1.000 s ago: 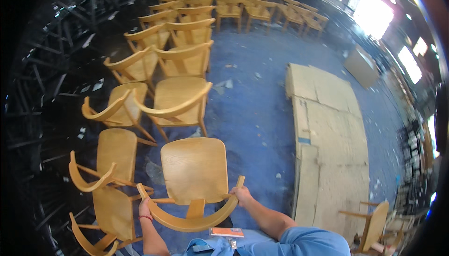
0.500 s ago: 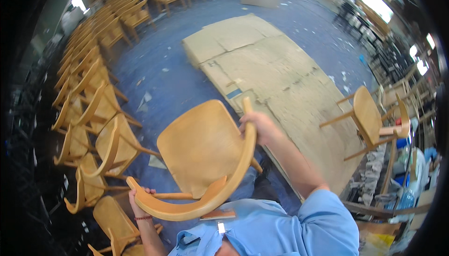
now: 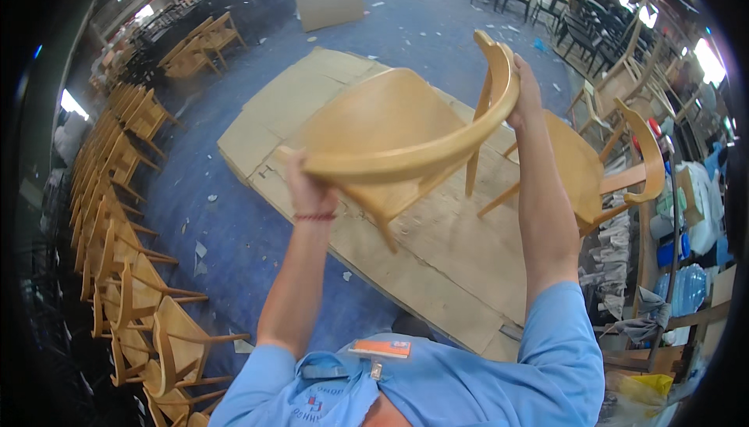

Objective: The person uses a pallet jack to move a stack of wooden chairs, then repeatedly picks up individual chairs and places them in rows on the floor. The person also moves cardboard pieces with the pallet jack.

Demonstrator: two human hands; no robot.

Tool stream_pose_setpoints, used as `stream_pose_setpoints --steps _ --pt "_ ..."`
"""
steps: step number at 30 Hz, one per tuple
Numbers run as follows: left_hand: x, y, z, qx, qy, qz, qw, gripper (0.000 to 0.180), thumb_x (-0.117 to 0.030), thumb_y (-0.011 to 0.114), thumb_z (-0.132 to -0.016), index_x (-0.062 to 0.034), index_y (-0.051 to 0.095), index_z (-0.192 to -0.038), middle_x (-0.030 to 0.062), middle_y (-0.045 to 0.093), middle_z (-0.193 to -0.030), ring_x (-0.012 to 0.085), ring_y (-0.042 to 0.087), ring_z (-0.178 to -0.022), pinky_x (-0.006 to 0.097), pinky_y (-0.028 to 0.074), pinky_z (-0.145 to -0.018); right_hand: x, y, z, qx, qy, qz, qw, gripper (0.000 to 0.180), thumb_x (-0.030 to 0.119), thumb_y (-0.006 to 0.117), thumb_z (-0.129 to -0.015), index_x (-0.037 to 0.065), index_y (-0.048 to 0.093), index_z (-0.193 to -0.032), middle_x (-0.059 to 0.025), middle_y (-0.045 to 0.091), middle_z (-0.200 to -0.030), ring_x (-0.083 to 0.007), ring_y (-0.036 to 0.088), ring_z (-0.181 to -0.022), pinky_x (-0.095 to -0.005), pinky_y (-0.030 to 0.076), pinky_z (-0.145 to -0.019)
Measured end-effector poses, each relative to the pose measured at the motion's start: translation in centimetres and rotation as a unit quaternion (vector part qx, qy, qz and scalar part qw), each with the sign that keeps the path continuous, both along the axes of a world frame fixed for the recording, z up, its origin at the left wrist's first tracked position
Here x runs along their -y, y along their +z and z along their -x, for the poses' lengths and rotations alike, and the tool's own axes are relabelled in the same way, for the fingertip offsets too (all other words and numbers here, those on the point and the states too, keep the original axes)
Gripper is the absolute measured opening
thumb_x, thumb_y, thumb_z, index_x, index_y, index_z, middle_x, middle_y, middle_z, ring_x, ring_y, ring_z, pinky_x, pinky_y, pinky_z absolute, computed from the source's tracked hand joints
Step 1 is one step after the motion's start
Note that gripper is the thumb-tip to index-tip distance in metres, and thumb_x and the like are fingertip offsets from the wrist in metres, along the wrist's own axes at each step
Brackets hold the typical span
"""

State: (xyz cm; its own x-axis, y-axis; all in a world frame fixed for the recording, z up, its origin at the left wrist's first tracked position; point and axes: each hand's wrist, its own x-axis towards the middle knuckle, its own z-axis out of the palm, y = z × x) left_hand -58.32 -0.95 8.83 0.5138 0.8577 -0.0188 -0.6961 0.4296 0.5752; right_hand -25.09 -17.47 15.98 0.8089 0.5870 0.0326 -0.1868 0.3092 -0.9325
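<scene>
A light wooden chair with a curved back rail is held up in front of me over the cardboard. My left hand is closed round the left end of the rail, a red bracelet at its wrist. Near the rail's right end, my right hand grips it with arm stretched out. The chair is tilted, its seat facing me and some legs showing below. Just right of my right forearm stands a second wooden chair on the cardboard, partly hidden by that arm.
Flattened cardboard sheets form a low platform on the blue floor. Rows of wooden chairs line the left. A cardboard box stands at the back. Dark chairs and a cluttered rack with a water bottle are on the right.
Both hands have lifted the chair up, forward and to the right, from beside the cardboard to over it. My view has turned, so the rows of chairs sit further left.
</scene>
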Motion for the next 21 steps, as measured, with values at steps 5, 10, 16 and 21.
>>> stream_pose_setpoints --steps 5,10,16,21 --pt "1.7 -6.0 -15.4 -0.017 -0.13 0.096 0.987 0.019 -0.025 0.05 -0.088 -0.008 0.054 -0.097 0.0057 0.059 -0.096 0.0206 0.054 -0.095 0.038 0.041 -0.089 -0.4 -8.8 0.2 -0.022 -0.149 0.099 0.984 0.073 0.036 0.065 -0.082 0.012 0.025 -0.138 -0.0137 0.046 -0.116 -0.0226 0.051 -0.101 -0.0385 0.047 -0.079" --pt "4.8 -8.3 -19.8 -0.036 -0.313 0.027 0.949 0.038 -0.037 0.051 -0.092 -0.0089 0.051 -0.118 0.0091 0.056 -0.118 0.0229 0.049 -0.116 0.043 0.034 -0.102 0.2 -9.2 2.6 -0.132 -0.196 0.075 0.969 0.069 0.025 0.065 -0.083 0.017 0.022 -0.136 -0.0099 0.046 -0.118 -0.0258 0.057 -0.096 -0.0427 0.051 -0.071" --pt "-3.2 -18.8 -14.5 -0.441 -0.456 -0.006 0.773 0.061 -0.05 0.06 -0.087 -0.0087 0.045 -0.13 0.0081 0.052 -0.12 0.0211 0.056 -0.096 0.039 0.05 -0.08 -2.2 -11.7 7.2 -0.058 -0.266 0.019 0.962 0.087 0.009 0.067 -0.078 0.018 0.009 -0.142 -0.0109 0.046 -0.112 -0.0182 0.051 -0.099 -0.0391 0.05 -0.069" --pt "-9.8 -26.6 -19.9 -0.408 -0.292 0.144 0.853 0.053 -0.051 0.06 -0.087 -0.0083 0.051 -0.117 0.0059 0.056 -0.093 0.0165 0.052 -0.066 0.028 0.045 -0.054 -3.0 -10.5 5.6 -0.161 -0.278 -0.022 0.947 0.061 0.001 0.064 -0.076 0.006 0.031 -0.128 -0.0107 0.052 -0.096 -0.0208 0.057 -0.082 -0.0369 0.051 -0.07"
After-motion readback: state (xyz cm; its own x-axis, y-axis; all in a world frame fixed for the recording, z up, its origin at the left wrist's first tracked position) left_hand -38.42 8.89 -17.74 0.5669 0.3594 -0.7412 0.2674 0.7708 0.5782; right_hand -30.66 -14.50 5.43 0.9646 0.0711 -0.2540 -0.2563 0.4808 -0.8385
